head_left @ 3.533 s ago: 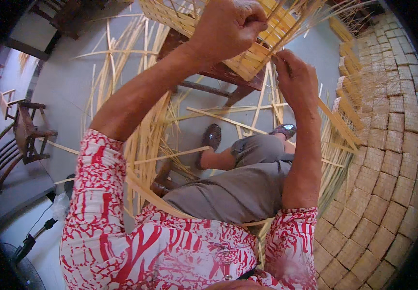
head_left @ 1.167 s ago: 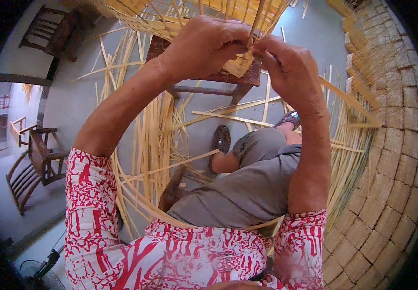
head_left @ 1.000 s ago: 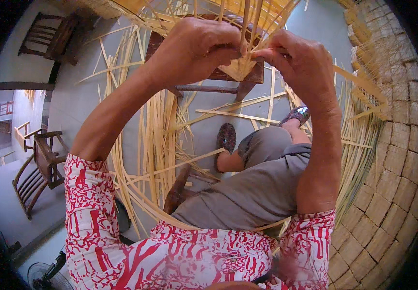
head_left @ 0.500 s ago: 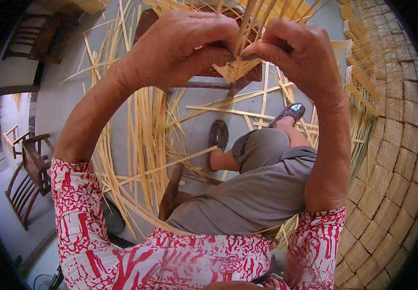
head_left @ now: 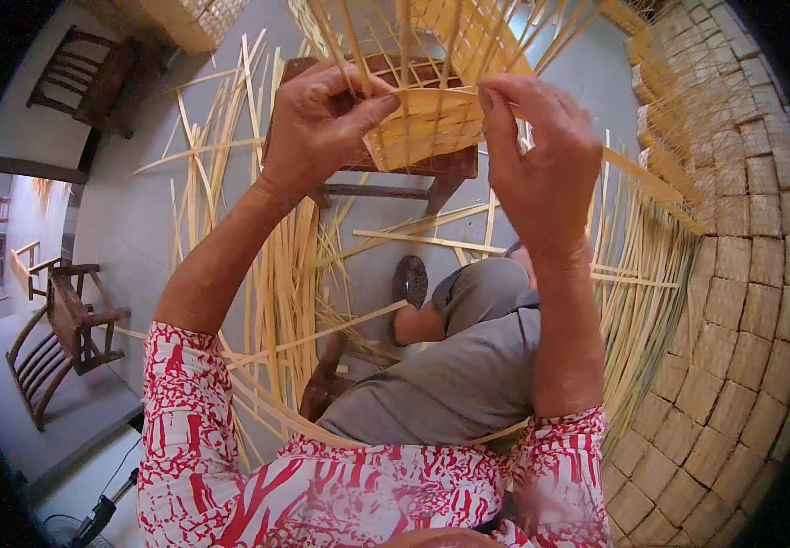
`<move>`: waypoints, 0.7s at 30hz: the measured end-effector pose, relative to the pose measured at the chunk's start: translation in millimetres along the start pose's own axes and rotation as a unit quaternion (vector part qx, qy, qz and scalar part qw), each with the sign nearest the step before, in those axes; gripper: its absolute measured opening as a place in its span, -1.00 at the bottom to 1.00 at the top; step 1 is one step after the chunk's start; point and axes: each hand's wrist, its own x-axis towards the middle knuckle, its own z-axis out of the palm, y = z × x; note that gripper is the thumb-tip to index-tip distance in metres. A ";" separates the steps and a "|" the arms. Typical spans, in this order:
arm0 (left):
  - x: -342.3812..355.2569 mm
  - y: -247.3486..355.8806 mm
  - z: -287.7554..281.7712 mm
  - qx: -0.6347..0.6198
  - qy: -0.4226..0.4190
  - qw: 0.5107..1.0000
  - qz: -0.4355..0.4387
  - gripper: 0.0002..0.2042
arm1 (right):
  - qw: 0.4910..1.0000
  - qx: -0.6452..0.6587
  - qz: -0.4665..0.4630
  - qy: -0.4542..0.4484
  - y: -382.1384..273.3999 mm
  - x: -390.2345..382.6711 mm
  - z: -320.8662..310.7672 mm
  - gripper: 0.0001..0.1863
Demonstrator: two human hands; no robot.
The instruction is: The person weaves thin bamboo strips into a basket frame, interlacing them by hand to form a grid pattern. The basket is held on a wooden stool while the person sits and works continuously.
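Observation:
A partly woven bamboo basket (head_left: 433,130), pale yellow with long upright stakes fanning out above it, is over a dark wooden stool (head_left: 457,171) in front of me. My left hand (head_left: 333,126) pinches its left upper edge, thumb and fingers closed near the base of the stakes. At the right end of the same edge, my right hand (head_left: 541,137) is closed with thumb and forefinger together on a flat bamboo strip (head_left: 450,92) running along the weave. From behind my right hand a long strip (head_left: 653,179) slants out to the right.
Loose bamboo strips (head_left: 276,265) litter the floor beside the stool, with more in a pile (head_left: 646,274) at right. Stacked woven blocks (head_left: 733,292) line the right side. Wooden chairs (head_left: 71,320) stand at left, and a fan (head_left: 75,530) is at lower left.
My hands have moved apart, from a meeting at the basket's corner to opposite ends of one side. The basket has turned so that this woven side faces me.

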 end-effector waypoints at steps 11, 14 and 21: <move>26.9 -17.7 21.8 -0.036 0.005 0.998 0.047 -0.92 | 0.524 0.655 0.519 0.165 57.1 -0.9 30.0 -0.88; 34.3 -19.8 31.1 -0.047 0.017 0.998 0.042 -0.92 | 0.446 0.766 0.443 0.134 77.1 -3.9 23.5 -0.90; 43.2 -20.0 32.8 -0.041 0.059 0.996 0.056 -0.90 | 0.657 0.661 0.362 -0.031 50.5 35.7 15.7 -0.64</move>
